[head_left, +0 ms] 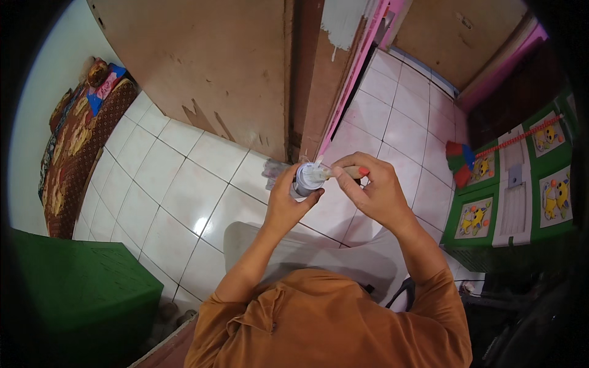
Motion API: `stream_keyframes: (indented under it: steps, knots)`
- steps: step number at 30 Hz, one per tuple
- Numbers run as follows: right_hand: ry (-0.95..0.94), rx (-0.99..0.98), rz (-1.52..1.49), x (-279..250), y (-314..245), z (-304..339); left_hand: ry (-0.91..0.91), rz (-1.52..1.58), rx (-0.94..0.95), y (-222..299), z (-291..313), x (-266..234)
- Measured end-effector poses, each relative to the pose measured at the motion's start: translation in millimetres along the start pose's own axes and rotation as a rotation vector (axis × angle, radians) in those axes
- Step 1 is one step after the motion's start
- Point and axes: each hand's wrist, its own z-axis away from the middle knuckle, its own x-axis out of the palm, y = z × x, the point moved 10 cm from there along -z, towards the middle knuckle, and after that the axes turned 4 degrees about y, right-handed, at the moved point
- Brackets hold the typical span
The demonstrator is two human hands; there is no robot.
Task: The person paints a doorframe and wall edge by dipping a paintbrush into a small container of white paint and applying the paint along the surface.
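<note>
My left hand (286, 201) is wrapped round a small paint can (302, 190) and holds it up in front of me. Whitish paint coats the can's rim and inside. In my right hand (375, 193) is a paintbrush (350, 172) with a pale wooden handle and a red-orange end. Its paint-covered head lies over the can's mouth; whether the bristles touch the rim or the paint inside, I cannot tell. Beyond my hands stands a brown door frame (319, 86), with a patch of white paint (347, 24) on its upper part and a drip running down.
A brown wooden door (202, 61) with peeled spots stands at the left of the frame. White floor tiles (178, 184) surround me. A green plastic cabinet (515, 190) with cartoon panels is at right, a green box (80, 288) at lower left, a patterned mattress (86, 153) at far left.
</note>
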Motion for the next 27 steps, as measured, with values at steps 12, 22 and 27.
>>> stream_keyframes:
  steps: [12, 22, 27]
  knots:
    - [0.289, 0.482, -0.573, -7.4, 85.3, -6.0, -0.016, 0.024, -0.032, -17.9, -29.4, -5.3]
    - [0.348, 0.669, -1.038, -84.7, 140.1, 23.8, -0.042, 0.032, -0.030, 61.0, -47.8, 74.4]
    - [0.443, 0.606, -1.112, -138.9, 151.8, 21.4, -0.072, 0.025, -0.017, 87.9, -65.7, 122.8]
